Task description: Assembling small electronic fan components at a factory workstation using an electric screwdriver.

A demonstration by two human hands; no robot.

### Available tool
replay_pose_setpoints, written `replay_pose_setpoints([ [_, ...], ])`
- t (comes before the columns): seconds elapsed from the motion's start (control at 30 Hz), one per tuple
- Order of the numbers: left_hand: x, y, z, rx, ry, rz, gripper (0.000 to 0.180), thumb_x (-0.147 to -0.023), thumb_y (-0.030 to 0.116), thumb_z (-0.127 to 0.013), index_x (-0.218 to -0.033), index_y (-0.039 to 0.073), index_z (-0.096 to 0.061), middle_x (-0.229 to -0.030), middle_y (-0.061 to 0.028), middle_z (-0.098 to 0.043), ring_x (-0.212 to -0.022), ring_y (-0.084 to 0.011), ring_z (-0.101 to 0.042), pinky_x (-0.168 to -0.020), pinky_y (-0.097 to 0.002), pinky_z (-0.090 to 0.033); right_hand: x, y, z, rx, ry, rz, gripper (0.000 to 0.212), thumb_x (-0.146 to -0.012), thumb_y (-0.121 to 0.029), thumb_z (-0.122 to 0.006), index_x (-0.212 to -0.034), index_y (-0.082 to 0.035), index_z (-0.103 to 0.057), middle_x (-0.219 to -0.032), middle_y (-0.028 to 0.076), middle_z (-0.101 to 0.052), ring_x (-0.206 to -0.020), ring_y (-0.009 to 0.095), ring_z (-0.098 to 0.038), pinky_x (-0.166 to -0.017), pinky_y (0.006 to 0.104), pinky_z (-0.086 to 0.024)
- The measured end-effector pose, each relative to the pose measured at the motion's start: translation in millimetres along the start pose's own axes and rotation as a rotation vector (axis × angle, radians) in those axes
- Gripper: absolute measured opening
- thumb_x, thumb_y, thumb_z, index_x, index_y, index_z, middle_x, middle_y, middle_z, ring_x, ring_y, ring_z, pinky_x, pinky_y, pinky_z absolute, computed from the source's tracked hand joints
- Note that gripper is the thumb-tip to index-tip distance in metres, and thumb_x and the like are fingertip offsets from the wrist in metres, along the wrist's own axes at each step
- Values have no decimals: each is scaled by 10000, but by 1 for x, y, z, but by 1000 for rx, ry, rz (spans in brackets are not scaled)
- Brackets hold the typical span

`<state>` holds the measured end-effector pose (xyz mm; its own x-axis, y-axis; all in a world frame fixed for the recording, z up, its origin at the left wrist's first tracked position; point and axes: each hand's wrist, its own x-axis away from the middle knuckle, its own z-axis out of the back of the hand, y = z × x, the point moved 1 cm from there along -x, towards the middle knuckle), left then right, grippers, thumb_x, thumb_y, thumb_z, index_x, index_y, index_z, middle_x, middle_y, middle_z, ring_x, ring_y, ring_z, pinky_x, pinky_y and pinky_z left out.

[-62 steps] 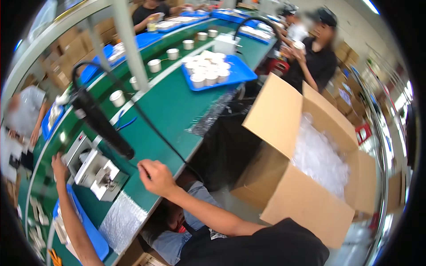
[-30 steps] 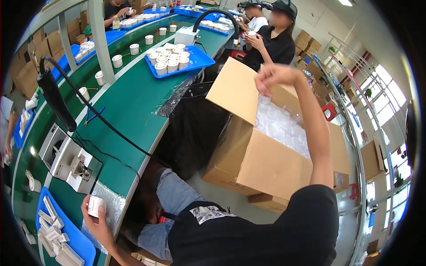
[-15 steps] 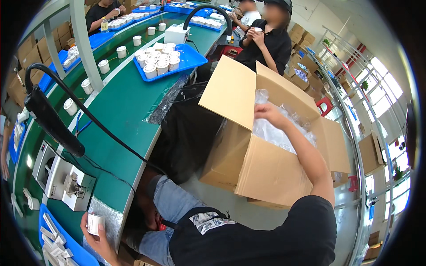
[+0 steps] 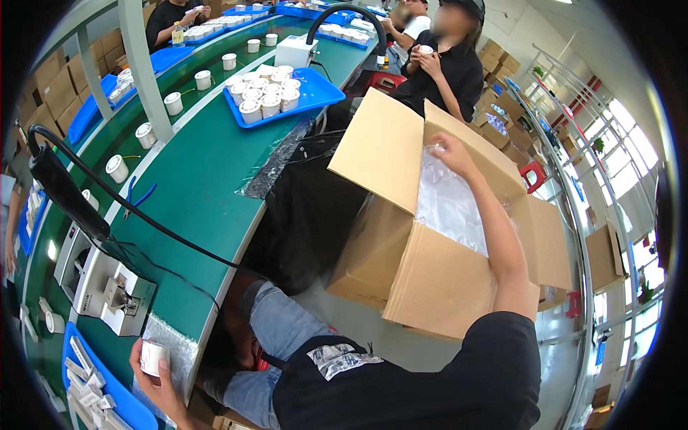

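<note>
My left hand (image 4: 163, 393) is wrapped round a small white cylindrical part (image 4: 154, 359), held upright over a sheet of bubble wrap (image 4: 174, 338) at the bench edge. Off to the right, my right hand (image 4: 453, 153) reaches into an open cardboard box (image 4: 437, 279). Its fingers are pinched on clear plastic bagging (image 4: 450, 204) near the far inside wall. The bagging fills the visible part of the box; what lies under it is hidden.
On the green bench (image 4: 193, 179) are a grey-white machine (image 4: 118, 297), a black hose (image 4: 154, 210) and blue-handled pliers (image 4: 138, 197). A blue tray (image 4: 322, 92) carries several white cylinders. White strips fill another blue tray (image 4: 136, 408). A co-worker (image 4: 448, 72) sits beyond the box.
My right hand has moved farther into the box, toward its far wall, and the bagging lies flatter and more stretched. My left hand keeps the white part in the same place.
</note>
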<state>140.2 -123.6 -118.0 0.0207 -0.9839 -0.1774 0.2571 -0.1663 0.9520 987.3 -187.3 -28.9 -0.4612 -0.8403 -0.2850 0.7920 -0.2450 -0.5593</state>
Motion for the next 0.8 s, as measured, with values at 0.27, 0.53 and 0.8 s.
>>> replay_pose_setpoints([
  [0.27,0,-1,-4,2,14,0,565,-1001,203,-722,-1489,-11,-533,-1392,-152,-617,-1229,-232,-593,-1085,-363,-461,-11,11,11,475,-111,70,111,-921,-107,-755,-975,-22,-709,-986,99,-730,-982,271,-698,-890,394,-543],
  [0.53,-1,-3,0,27,-15,3,585,-1005,209,-725,-1506,-8,-516,-1423,-163,-610,-1252,-236,-589,-1105,-370,-455,-25,-14,72,-206,74,85,47,-988,-107,-712,-1016,-70,-703,-1073,32,-735,-875,122,-636,-746,260,-511],
  [0.8,-4,-7,-4,40,-26,8,585,-1007,203,-718,-1512,-7,-509,-1429,-163,-604,-1267,-243,-586,-1111,-373,-454,-32,49,60,228,78,102,121,-1011,-170,-682,-1051,-58,-702,-913,127,-770,-724,210,-681,-634,355,-522],
])
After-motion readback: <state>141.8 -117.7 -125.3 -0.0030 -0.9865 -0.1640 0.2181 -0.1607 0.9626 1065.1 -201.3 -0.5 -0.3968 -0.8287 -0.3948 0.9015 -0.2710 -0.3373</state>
